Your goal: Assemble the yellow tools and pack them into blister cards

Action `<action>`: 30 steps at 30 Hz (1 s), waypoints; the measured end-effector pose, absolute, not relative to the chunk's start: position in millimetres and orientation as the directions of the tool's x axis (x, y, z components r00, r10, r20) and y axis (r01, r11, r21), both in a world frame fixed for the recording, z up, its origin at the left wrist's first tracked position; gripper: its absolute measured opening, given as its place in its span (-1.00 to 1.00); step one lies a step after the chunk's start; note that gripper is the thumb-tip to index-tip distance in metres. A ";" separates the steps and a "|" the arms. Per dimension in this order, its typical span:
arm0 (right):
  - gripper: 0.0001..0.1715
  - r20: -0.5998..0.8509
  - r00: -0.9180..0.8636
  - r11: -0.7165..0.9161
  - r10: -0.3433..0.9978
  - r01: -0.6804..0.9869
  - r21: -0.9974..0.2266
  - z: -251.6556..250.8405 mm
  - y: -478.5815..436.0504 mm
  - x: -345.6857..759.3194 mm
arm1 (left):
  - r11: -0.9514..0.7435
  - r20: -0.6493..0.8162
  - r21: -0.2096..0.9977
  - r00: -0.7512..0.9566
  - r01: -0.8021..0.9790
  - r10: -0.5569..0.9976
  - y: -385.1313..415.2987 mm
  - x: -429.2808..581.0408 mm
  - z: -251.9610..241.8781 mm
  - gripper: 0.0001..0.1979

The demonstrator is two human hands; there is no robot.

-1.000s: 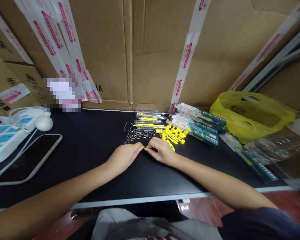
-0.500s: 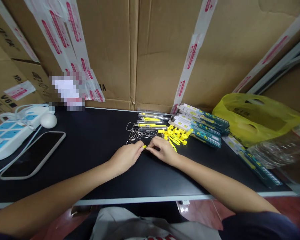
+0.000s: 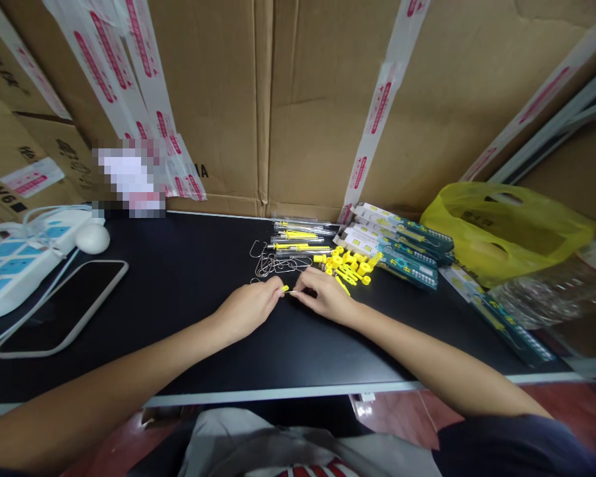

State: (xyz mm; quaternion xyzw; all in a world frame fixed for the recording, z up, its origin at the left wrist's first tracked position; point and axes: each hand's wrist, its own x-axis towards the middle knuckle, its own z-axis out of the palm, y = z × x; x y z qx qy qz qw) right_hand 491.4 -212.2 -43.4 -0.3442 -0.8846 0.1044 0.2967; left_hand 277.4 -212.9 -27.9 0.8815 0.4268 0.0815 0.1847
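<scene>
My left hand (image 3: 251, 306) pinches a small yellow plastic part (image 3: 285, 289) between thumb and forefinger. Facing it, my right hand (image 3: 324, 296) is closed at the fingertips on a thin metal wire (image 3: 293, 291) that reaches toward the yellow part. Whether the wire enters the part is too small to tell. Just beyond my fingers lies a tangle of bent wire hooks (image 3: 274, 266). Loose yellow plastic pieces (image 3: 350, 268) are heaped beside my right hand. Behind the hooks lie several clear tubes with yellow inner parts (image 3: 298, 236).
Printed green-and-white boxes (image 3: 407, 262) lie stacked at the right, near a yellow plastic bag (image 3: 506, 245). To the left are a phone (image 3: 62, 308) and a white power strip (image 3: 14, 262) with a cable. Large cardboard boxes (image 3: 218, 106) stand behind the black table (image 3: 203, 371).
My hands have drawn very slightly apart, and more of the thin wire shows between them. The view has shifted a little; the other things lie as before.
</scene>
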 end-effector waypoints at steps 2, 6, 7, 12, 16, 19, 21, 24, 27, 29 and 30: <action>-0.82 0.454 -0.551 0.714 0.700 0.563 -0.416 -44.3 -214.0 488.9 | -0.571 -0.022 0.347 0.615 0.744 0.789 -213.2 278.1 -27.5 -0.73; -0.80 0.474 -0.515 0.697 0.714 0.586 -0.413 -46.6 -217.1 486.1 | -0.580 -0.026 0.257 0.605 0.773 0.795 -216.2 280.6 -28.3 -0.69; -0.80 0.482 -0.518 0.704 0.706 0.585 -0.402 -47.3 -217.5 486.0 | -0.584 -0.024 0.245 0.607 0.774 0.794 -217.0 281.3 -28.5 -0.69; -0.78 0.523 -0.536 0.740 0.662 0.578 -0.344 -49.7 -218.0 487.2 | -0.591 -0.011 0.210 0.607 0.779 0.795 -220.0 284.1 -29.0 -0.68; -0.77 0.533 -0.536 0.742 0.654 0.593 -0.314 -48.9 -218.6 486.9 | -0.579 -0.011 0.174 0.590 0.796 0.808 -220.9 286.9 -30.2 -0.68; -0.77 0.531 -0.531 0.734 0.660 0.608 -0.304 -48.9 -219.0 486.6 | -0.574 -0.010 0.166 0.584 0.802 0.812 -221.4 289.2 -30.4 -0.70; -0.78 0.531 -0.523 0.726 0.667 0.619 -0.301 -49.7 -218.8 487.1 | -0.576 -0.001 0.160 0.583 0.802 0.812 -221.6 290.6 -30.0 -0.71; -0.79 0.530 -0.511 0.715 0.677 0.628 -0.307 -51.4 -217.7 488.3 | -0.579 0.001 0.141 0.584 0.803 0.812 -221.6 292.1 -29.7 -0.71; -0.80 0.529 -0.487 0.698 0.695 0.632 -0.337 -53.3 -216.7 488.9 | -0.581 0.001 0.142 0.586 0.802 0.810 -221.8 293.2 -29.8 -0.71; -0.81 0.527 -0.456 0.677 0.718 0.635 -0.373 -54.5 -216.5 488.9 | -0.581 0.001 0.145 0.587 0.801 0.809 -222.1 294.1 -29.1 -0.71; -0.80 0.523 -0.442 0.666 0.729 0.637 -0.389 -55.1 -216.5 488.8 | -0.581 -0.003 0.144 0.588 0.801 0.809 -222.4 294.5 -28.5 -0.72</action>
